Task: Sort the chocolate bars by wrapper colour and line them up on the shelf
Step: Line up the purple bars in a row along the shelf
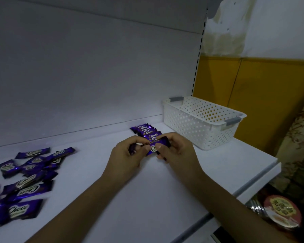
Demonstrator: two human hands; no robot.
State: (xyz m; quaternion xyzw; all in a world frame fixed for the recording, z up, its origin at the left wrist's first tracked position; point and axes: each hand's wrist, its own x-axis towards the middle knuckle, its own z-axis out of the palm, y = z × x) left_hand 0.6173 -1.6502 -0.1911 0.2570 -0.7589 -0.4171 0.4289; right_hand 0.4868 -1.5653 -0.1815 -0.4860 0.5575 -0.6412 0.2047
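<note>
Both hands, left hand point(125, 153) and right hand point(174, 149), pinch purple bar point(154, 148) near shelf point(165, 190) back edge; light, slippery wrapper, best pinched by ends.

Bare left forearm point(81, 202), bare right forearm point(225, 202)

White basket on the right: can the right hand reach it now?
Probably yes: only bare shelf lies between the right hand and the basket, but that hand grips a purple bar.
</note>
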